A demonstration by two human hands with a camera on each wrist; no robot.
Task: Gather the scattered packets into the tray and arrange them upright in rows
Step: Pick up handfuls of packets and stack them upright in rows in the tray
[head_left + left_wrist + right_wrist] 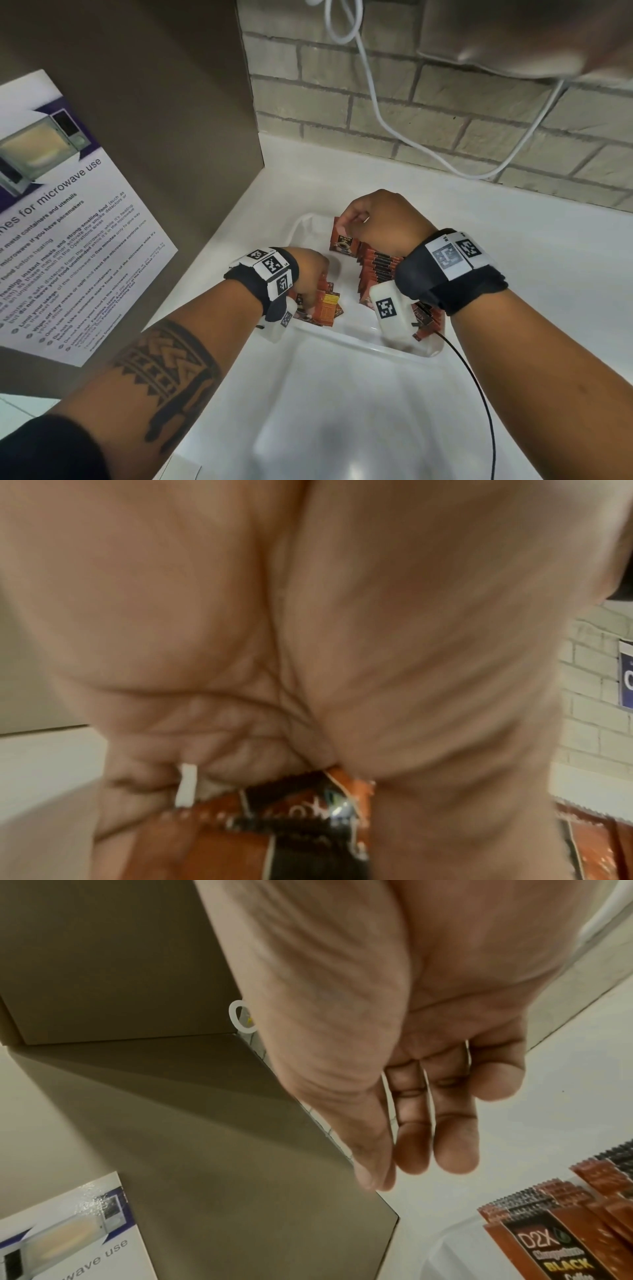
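Two hands work inside the white plastic tray [346, 337], which sits on the white surface [534, 253] in a corner between a brown cabinet side [164, 102] and a brick-tile wall [445, 113]. The right hand [380, 219] reaches over the far end of the tray, its fingers [344, 221] bent down and pinching the top edge of a coffee packet [343, 241] that stands upright at the front of a row of packets [380, 267]; in the right wrist view those fingers lie close together and only loosely bent. The row runs along the tray's right side toward its near rim. The left hand [308, 270] is lower, near the tray's left wall, its fingers curled round several loose packets [327, 306] that lie flat and overlapping on the tray floor; the left wrist view shows a packet edge caught in the fold of the palm. Between the row and the loose packets the tray floor is bare white. A microwave-use poster [68, 219] hangs on the cabinet side at the left, and white cables [370, 85] loop down the wall behind. A thin black cable [479, 387] crosses the surface from the right wrist toward the near edge.
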